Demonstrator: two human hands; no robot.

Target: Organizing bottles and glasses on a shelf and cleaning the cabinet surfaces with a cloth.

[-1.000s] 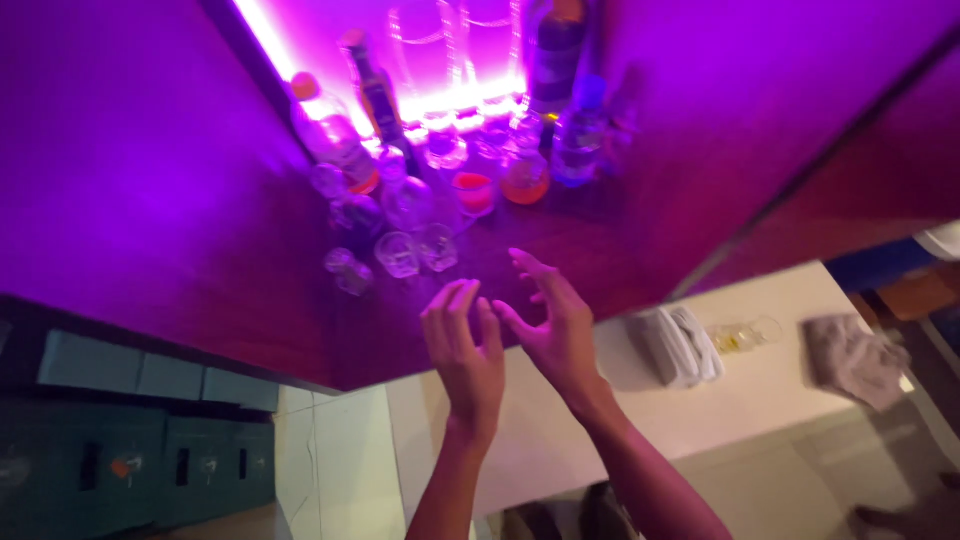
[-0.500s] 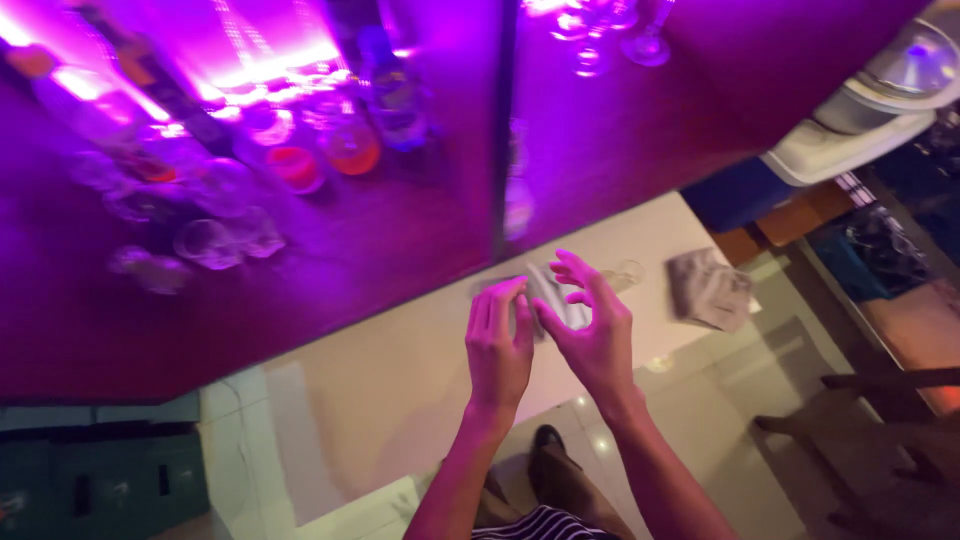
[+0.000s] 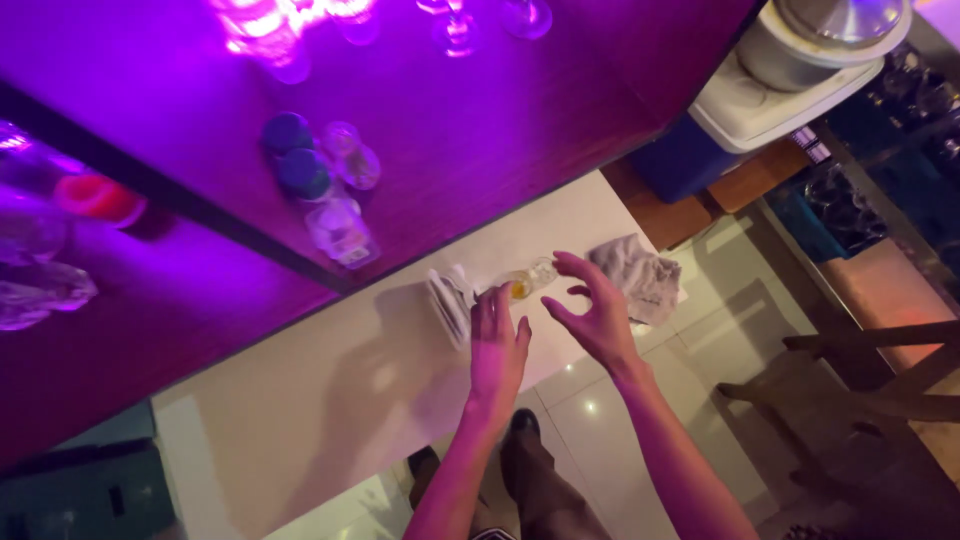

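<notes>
Hands over pale table: left hand flat, fingers together; right hand spread, empty. Small clear glass with yellow contents lies just beyond both, between them, long axis toward right hand, right nearer.

On the counter, a glass lies between folded napkins and a crumpled cloth.

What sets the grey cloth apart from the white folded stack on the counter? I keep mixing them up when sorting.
The grey cloth lies crumpled and spread loosely, while the white folded stack is tidy and compact. The grey cloth is darker; the white folded stack is pale. The grey cloth sits beyond the right hand, the white folded stack beside the left hand. Both rest on the pale counter, either side of a small clear glass.
</notes>
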